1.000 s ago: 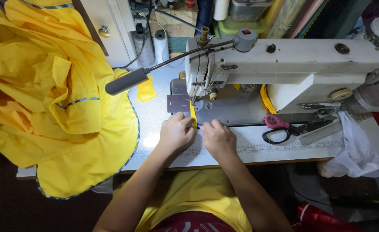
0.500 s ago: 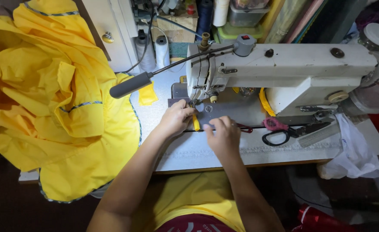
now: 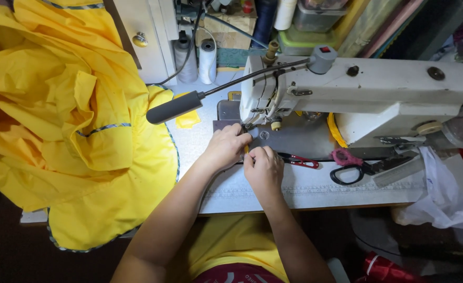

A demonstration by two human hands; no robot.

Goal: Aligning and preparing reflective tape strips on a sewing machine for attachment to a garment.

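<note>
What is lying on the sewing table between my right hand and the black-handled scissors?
In the head view, small red-handled snips lie on the pale table top, just right of the right hand, short of the black-handled scissors with pink wrapping.

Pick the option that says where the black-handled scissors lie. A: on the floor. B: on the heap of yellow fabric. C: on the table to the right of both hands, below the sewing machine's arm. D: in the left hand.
C: the black-handled scissors lie on the table, right of the right hand and left hand, below the white sewing machine.

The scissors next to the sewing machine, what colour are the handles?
Black scissors, with pink wrapping on one handle; head view.
</note>
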